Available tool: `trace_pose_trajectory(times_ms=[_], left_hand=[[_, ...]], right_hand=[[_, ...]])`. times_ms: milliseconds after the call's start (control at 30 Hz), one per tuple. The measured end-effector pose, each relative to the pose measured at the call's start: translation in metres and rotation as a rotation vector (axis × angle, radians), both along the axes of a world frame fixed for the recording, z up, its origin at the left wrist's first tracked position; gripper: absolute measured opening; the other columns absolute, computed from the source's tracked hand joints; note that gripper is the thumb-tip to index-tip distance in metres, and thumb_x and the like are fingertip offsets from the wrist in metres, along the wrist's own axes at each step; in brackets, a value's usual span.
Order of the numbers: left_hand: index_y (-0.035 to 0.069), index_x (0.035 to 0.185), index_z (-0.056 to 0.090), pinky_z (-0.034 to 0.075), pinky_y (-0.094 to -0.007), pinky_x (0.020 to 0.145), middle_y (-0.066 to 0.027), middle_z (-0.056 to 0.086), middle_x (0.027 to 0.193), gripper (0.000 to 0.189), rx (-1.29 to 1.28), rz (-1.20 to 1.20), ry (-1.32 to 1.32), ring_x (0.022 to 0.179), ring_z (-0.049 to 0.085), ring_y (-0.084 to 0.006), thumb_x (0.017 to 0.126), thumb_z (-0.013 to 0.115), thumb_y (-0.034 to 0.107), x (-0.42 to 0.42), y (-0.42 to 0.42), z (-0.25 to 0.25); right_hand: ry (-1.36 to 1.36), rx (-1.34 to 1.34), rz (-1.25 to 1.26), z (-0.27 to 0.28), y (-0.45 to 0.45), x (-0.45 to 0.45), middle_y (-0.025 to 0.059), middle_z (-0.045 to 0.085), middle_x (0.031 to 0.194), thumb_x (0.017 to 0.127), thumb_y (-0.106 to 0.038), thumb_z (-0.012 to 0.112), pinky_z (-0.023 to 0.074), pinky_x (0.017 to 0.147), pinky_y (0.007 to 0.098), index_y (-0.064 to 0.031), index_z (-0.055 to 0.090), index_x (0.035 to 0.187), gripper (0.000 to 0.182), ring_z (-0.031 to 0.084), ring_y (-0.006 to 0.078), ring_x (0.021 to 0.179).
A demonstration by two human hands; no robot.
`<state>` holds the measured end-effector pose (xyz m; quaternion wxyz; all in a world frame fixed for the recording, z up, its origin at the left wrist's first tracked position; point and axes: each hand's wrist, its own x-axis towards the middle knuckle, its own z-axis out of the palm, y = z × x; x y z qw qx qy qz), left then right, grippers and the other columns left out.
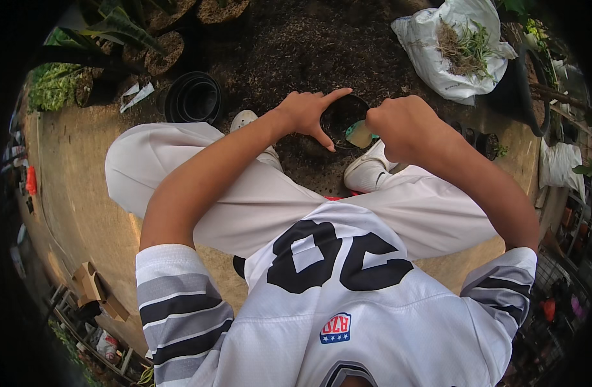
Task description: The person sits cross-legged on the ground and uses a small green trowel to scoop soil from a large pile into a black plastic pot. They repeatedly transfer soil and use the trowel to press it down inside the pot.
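Observation:
Between my shoes, on dark soil, stands a round black plant pot [360, 98]. My left hand [305, 113] cups its left side, thumb and index finger spread wide along the rim. My right hand [405, 128] is closed in a fist at the pot's right side. From beneath that fist shows the green, soil-smeared blade of a hand trowel [359, 134], over the pot's near right edge; its handle is hidden by my fingers. The pot's inside is too dark to tell how full it is.
Loose dark soil [320, 53] spreads beyond the pot. Nested black pots [193, 99] stand left, near potted plants [165, 53]. A white sack [424, 63] with uprooted plants lies at right, beside a large black tub [523, 92]. Small black pots [482, 140] sit below it.

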<state>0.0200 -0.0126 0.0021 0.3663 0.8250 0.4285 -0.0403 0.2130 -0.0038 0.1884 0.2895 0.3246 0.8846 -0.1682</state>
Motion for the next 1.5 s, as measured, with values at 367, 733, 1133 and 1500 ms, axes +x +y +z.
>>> trace_pose_trajectory(times_ms=[367, 733, 1133, 1500], left_hand=[[0.033, 0.167, 0.010, 0.053, -0.0528, 0.096, -0.0198, 0.067, 0.126, 0.145, 0.023, 0.002, -0.069, 0.115, 0.068, -0.0396, 0.053, 0.090, 0.073, -0.002, -0.002, -0.019], [0.032, 0.167, 0.012, 0.053, -0.0514, 0.099, -0.0209, 0.067, 0.128, 0.144, -0.002, 0.004, -0.062, 0.120, 0.066, -0.0396, 0.052, 0.090, 0.073, -0.001, 0.001, -0.013], [0.027, 0.166, 0.017, 0.052, -0.0511, 0.101, -0.0246, 0.062, 0.139, 0.143, -0.029, 0.010, -0.038, 0.125, 0.062, -0.0426, 0.052, 0.093, 0.067, 0.001, 0.001, -0.005], [0.000, 0.158, 0.023, 0.050, -0.0540, 0.104, -0.0261, 0.058, 0.140, 0.144, -0.050, 0.016, -0.024, 0.127, 0.061, -0.0409, 0.053, 0.093, 0.069, 0.003, 0.002, -0.018]], right_hand=[[0.029, 0.023, -0.069, 0.010, 0.010, 0.003, 0.0166, 0.075, 0.088, 0.066, 0.001, 0.067, 0.0587, 0.080, 0.0460, -0.0040, 0.079, 0.101, 0.037, 0.074, 0.0357, 0.089], [0.211, 0.078, -0.098, 0.003, -0.003, 0.012, 0.0204, 0.072, 0.083, 0.068, -0.002, 0.070, 0.0580, 0.072, 0.0470, -0.0014, 0.077, 0.097, 0.030, 0.073, 0.0373, 0.084], [0.232, 0.086, -0.081, -0.014, 0.000, 0.021, 0.0168, 0.071, 0.085, 0.066, -0.002, 0.071, 0.0574, 0.073, 0.0464, -0.0021, 0.076, 0.092, 0.027, 0.072, 0.0357, 0.085], [0.323, 0.210, 0.014, 0.007, 0.035, -0.021, 0.0162, 0.073, 0.079, 0.065, -0.005, 0.074, 0.0593, 0.068, 0.0439, -0.0018, 0.074, 0.078, 0.013, 0.074, 0.0342, 0.080]])
